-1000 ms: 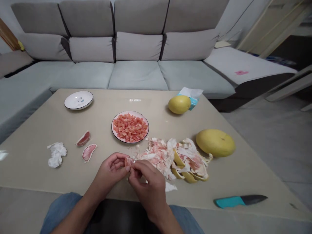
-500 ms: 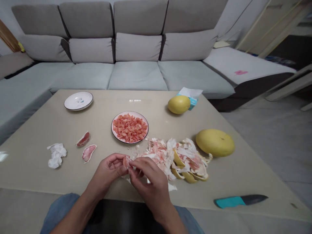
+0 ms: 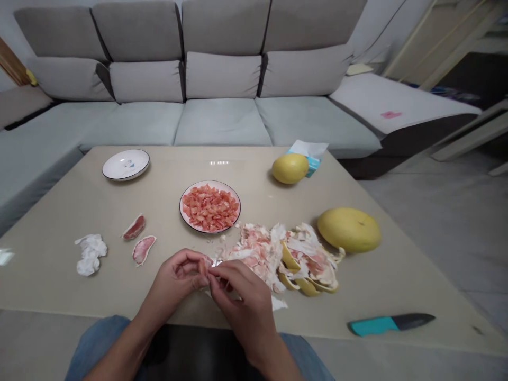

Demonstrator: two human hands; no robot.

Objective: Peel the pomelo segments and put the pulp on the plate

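Over the table's near edge, my left hand [image 3: 180, 278] pinches a small piece of pink pomelo flesh [image 3: 203, 266], partly hidden by the fingers. My right hand [image 3: 242, 299] meets it there, thumb and forefinger pressed together at the piece; whether they hold flesh or membrane I cannot make out. Beyond the hands sits a plate [image 3: 181, 211] heaped with pink pomelo pulp [image 3: 210, 207]. A pile of peel and white membrane [image 3: 273, 254] lies just right of and behind my right hand. Two pomelo segments [image 3: 134, 227] rest to the left of my left hand.
A crumpled tissue [image 3: 91, 254] lies at left, an upturned-rim white plate [image 3: 126, 164] at the back left. Two whole yellow pomelos [image 3: 349, 229] stand at right, one by a blue tissue pack [image 3: 313, 165]. A knife with teal handle [image 3: 375, 326] lies near the front right edge.
Both hands stay together at the same spot, with the fingers shifting slightly around the piece. The pink flesh shows less between them now. The whole view has shifted a little.
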